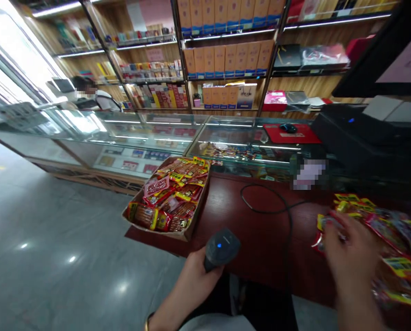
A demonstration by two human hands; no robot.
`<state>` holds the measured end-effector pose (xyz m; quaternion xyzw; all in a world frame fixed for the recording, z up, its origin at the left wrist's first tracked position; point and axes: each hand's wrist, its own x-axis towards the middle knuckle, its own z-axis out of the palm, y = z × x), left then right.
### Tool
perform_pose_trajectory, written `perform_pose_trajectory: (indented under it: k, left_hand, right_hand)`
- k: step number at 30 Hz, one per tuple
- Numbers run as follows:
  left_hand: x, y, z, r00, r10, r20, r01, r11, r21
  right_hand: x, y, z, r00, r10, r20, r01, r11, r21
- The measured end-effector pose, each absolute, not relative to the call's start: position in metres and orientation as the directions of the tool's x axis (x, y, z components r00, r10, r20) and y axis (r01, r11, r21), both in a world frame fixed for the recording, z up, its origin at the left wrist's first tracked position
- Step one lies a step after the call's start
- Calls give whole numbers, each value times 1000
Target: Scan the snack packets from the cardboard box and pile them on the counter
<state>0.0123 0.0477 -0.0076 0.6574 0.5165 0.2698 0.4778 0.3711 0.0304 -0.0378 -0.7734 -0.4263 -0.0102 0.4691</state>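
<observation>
My left hand (pixel 199 280) is wrapped round the handle of a dark barcode scanner (pixel 223 246) with a blue light on top, held over the near edge of the counter. On the right, my right hand (pixel 353 248) has its fingers closed on a red and yellow snack packet (pixel 319 234); part of the packet is hidden behind the fingers. Around that hand lies a pile of similar snack packets (pixel 403 266). To the left of the scanner, an open cardboard box (pixel 188 233) is full of packets of the same kind, lying at various angles.
A black cable (pixel 260 211) loops across the dark red counter (pixel 226 197). Behind it stand glass display cases (pixel 150 131), with a mouse (pixel 288 128) on a red mat. A monitor (pixel 391 50) overhangs the right. A person (pixel 104 101) sits at the far left, before stocked shelves.
</observation>
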Motion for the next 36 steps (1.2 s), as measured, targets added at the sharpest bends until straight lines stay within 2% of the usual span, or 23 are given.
perform_pose_trajectory:
  k: [1, 2, 4, 6, 8, 9, 11, 16, 18, 20, 21, 22, 24, 27, 29, 31, 36]
  left_hand:
    - [7, 46, -8, 304, 944, -124, 404, -10, 915]
    - [1, 45, -8, 286, 952, -109, 389, -12, 921]
    - [-9, 42, -7, 255, 963, -87, 367, -13, 930]
    - [-18, 39, -5, 232, 970, -72, 353, -15, 936]
    - [-27, 37, -4, 211, 976, -54, 343, -22, 939]
    - [-31, 37, -4, 199, 979, -45, 340, -26, 940]
    - [-38, 36, -4, 169, 985, -31, 339, -29, 940]
    - [-49, 37, -9, 124, 991, -49, 345, 3, 939]
    - [-49, 38, -11, 121, 990, -66, 347, 20, 938]
    - [-46, 40, -12, 140, 987, -75, 342, 23, 939]
    - [-44, 41, -11, 154, 985, -77, 338, 21, 941]
    - [-41, 41, -11, 171, 982, -80, 334, 19, 942]
    - [-35, 43, -11, 205, 975, -85, 330, 13, 944]
    - [-24, 46, -13, 242, 965, -104, 343, 15, 939]
    - [-17, 47, -16, 252, 958, -136, 368, 35, 929]
    - [-9, 49, -19, 267, 949, -171, 390, 56, 919]
    - [6, 50, -21, 288, 935, -205, 455, 55, 889]
  right_hand:
    - [331, 59, -28, 473, 754, 456, 693, 2, -721]
    - [291, 87, -18, 292, 844, 450, 649, 171, -742]
    - [219, 138, -3, -25, 899, 437, 585, 368, -723]
    - [159, 176, 7, -328, 864, 383, 657, 500, -564]
    - [114, 203, 13, -475, 846, 244, 750, 534, -390]
    - [97, 212, 14, -494, 850, 184, 786, 527, -324]
    - [75, 225, 13, -487, 866, 115, 829, 499, -252]
    - [80, 230, 9, -483, 871, 92, 830, 489, -267]
    - [100, 222, 11, -403, 898, 177, 819, 440, -369]
    - [126, 209, 13, -179, 931, 319, 722, 345, -600]
    - [142, 201, 12, -27, 937, 348, 610, 292, -737]
    - [157, 191, 8, 115, 939, 324, 461, 238, -855]
    - [188, 167, -7, 290, 944, 156, 157, 114, -981]
    - [226, 127, -43, 380, 916, -131, -153, -78, -985]
    - [242, 102, -67, 431, 866, -253, -248, -156, -956]
    - [252, 82, -85, 468, 827, -311, -288, -190, -939]
    - [256, 61, -102, 483, 819, -310, -297, -180, -938]
